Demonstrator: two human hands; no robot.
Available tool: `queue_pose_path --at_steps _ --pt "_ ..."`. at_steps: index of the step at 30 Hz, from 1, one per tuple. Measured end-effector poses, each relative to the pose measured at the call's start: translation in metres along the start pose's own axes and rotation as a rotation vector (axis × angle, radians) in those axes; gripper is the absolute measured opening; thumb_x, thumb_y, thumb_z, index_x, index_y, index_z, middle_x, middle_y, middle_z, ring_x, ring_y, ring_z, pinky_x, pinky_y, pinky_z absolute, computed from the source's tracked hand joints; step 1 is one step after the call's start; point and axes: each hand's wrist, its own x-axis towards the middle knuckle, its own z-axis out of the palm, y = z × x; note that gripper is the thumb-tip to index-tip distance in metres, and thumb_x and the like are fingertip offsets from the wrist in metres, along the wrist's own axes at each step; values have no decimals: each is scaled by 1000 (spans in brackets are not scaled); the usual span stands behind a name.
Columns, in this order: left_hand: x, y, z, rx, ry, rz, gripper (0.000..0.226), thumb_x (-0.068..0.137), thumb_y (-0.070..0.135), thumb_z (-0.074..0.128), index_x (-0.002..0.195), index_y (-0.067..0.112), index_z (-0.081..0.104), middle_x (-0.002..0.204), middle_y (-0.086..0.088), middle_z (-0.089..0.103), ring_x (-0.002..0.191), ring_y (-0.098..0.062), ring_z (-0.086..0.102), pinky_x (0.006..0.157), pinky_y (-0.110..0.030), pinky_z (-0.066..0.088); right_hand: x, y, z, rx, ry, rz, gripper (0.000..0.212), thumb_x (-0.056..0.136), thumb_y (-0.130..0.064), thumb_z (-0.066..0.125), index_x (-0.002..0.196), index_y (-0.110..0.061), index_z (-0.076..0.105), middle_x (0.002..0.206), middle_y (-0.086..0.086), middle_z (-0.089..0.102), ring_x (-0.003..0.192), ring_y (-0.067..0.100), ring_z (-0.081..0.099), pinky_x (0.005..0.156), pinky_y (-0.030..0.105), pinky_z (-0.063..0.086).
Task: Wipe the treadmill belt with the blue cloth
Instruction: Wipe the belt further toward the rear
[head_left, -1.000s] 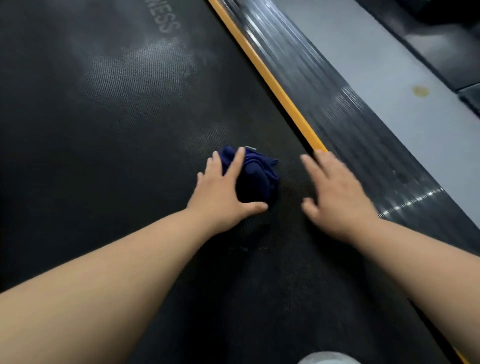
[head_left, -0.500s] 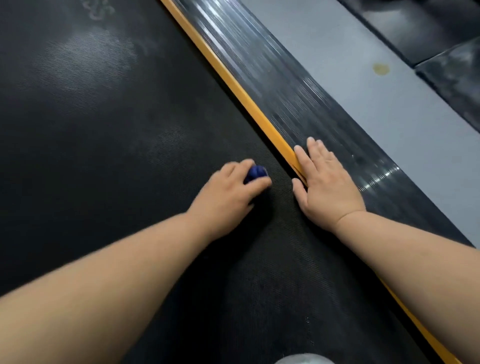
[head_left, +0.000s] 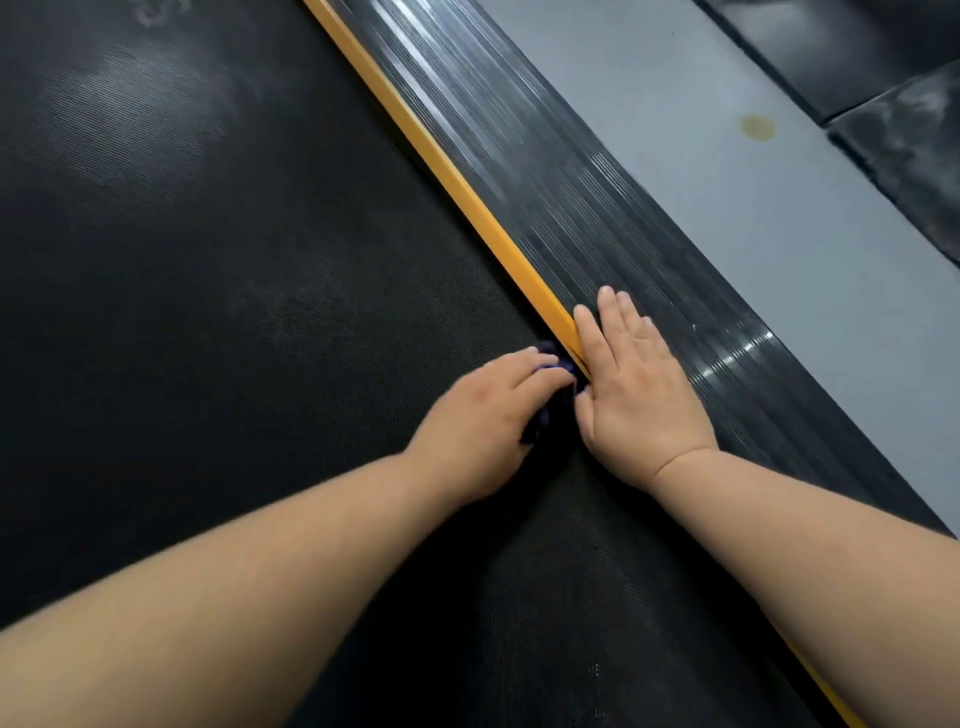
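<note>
Forearms: both bare, cut off by the bottom and side edges of the frame.
Left hand (head_left: 480, 421): curled, fingers closed down over the blue cloth (head_left: 551, 361), pressing it on the treadmill belt (head_left: 218, 322).
Blue cloth: mostly hidden under the left palm; only dark slivers show past the fingertips and beside the thumb, at the belt's right edge, against the orange strip (head_left: 498, 241).
Right hand (head_left: 636, 395): flat, fingers straight and together, holding nothing, lying across the orange strip and the ribbed side rail (head_left: 582, 208), just beside the left hand.
Grey floor (head_left: 727, 171): beyond the rail, with a small yellowish stain (head_left: 757, 127).
</note>
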Motion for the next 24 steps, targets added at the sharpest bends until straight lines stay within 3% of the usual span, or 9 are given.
queue_pose_path --at_steps 3,8,11,13,15,16,18,21,24 --pt "23 -33 -21 145 66 -75 46 76 13 61 121 14 59 126 -8 59 117 -28 55 102 -43 38 1 1 -1 -39 1 -5 73 82 -29 27 149 -4 17 156 21 14 145 33 13 115 39 6" --pt "78 -67 -53 55 245 -704 49 85 23 62 130 22 44 120 -6 56 111 -25 52 91 -34 41 0 2 -3 -2 -14 -28 72 85 -30 22 151 -8 6 159 14 0 147 26 -3 116 35 -4" --pt "64 -24 -23 -71 217 -642 40 82 20 61 120 26 50 108 -2 61 104 -25 55 84 -29 41 -2 5 -2 60 -2 -25 74 82 -32 22 150 -4 17 157 18 10 146 28 5 117 38 3" --pt "32 10 -7 -151 113 -515 41 81 19 62 119 27 51 111 2 60 110 -23 53 95 -26 37 -1 6 -3 101 24 -35 73 80 -29 24 147 -2 26 155 20 18 145 31 13 117 40 8" --pt "6 22 1 -177 -4 -368 47 80 17 64 125 24 50 128 3 56 127 -21 45 111 -24 19 0 7 -4 130 29 -34 72 80 -28 25 147 -3 28 155 20 21 145 31 16 117 40 9" --pt "1 19 0 -154 -56 -297 50 81 17 65 128 22 50 136 2 52 133 -18 41 113 -27 11 1 7 -5 147 32 -27 71 80 -27 24 147 -4 29 154 19 22 144 31 16 117 40 10" --pt "6 1 -5 8 -55 -179 49 78 18 68 125 18 56 138 -2 52 132 -20 44 113 -40 15 2 6 -5 172 54 -29 69 80 -25 24 145 -3 33 153 20 25 143 33 19 116 41 11" --pt "31 -38 -21 209 134 -309 43 74 24 66 117 21 63 125 -2 61 121 -24 53 107 -50 27 1 5 -5 169 57 -26 68 82 -26 22 146 -5 32 154 18 24 144 32 18 117 38 8" --pt "42 -60 -27 242 171 -427 43 85 31 60 128 28 53 127 5 58 125 -18 47 114 -45 13 2 3 -7 139 46 -38 70 83 -29 16 149 -8 27 156 14 19 146 29 12 117 34 2"
